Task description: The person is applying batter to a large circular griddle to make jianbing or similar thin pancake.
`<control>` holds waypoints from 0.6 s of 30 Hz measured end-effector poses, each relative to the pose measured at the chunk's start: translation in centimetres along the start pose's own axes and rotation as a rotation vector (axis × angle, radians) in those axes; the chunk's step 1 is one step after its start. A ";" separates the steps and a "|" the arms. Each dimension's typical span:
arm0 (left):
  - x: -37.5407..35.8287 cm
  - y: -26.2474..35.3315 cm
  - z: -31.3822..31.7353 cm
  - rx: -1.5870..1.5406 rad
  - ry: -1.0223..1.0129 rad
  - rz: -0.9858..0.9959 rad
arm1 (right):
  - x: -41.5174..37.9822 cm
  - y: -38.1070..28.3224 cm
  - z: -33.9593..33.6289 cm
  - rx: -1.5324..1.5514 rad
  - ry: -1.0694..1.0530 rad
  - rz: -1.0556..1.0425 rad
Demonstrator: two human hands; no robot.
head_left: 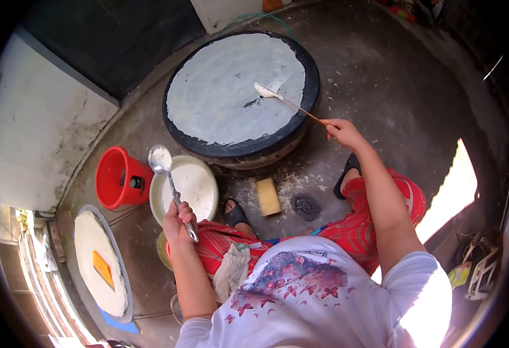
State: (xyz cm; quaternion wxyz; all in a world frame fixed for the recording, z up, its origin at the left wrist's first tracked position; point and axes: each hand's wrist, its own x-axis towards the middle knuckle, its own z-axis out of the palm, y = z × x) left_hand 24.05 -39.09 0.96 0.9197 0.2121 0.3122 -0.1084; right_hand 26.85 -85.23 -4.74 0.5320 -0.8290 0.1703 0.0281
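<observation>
A large round black griddle [309,110] carries a thin pale sheet of batter [219,87], with a small dark gap near its middle. My right hand [345,133] is closed on the thin handle of a batter-coated spreader [267,91], whose head touches the sheet right of centre. In my left hand [179,221] is the handle of a metal ladle [160,159]; its bowl, holding white batter, is up over the rim of a pale basin [179,185]. White batter shows inside the basin.
Left of the basin stands a red bucket [110,177]. Stacked flat pancakes [96,261] with an orange scraper [103,269] lie at lower left. A yellow sponge block [267,196] and a dark scouring ball [306,206] rest on the floor between the feet. A wall is at left.
</observation>
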 end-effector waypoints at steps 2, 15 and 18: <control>0.0 -0.2 0.4 0.034 -0.024 0.000 | 0.4 1.1 -0.2 0.085 -0.015 0.037; -3.2 -4.0 5.0 0.498 -0.178 0.003 | -1.0 4.1 4.0 -0.074 0.193 0.059; -2.9 -5.1 5.5 0.657 -0.194 0.038 | -2.5 3.6 8.0 -0.092 0.238 -0.158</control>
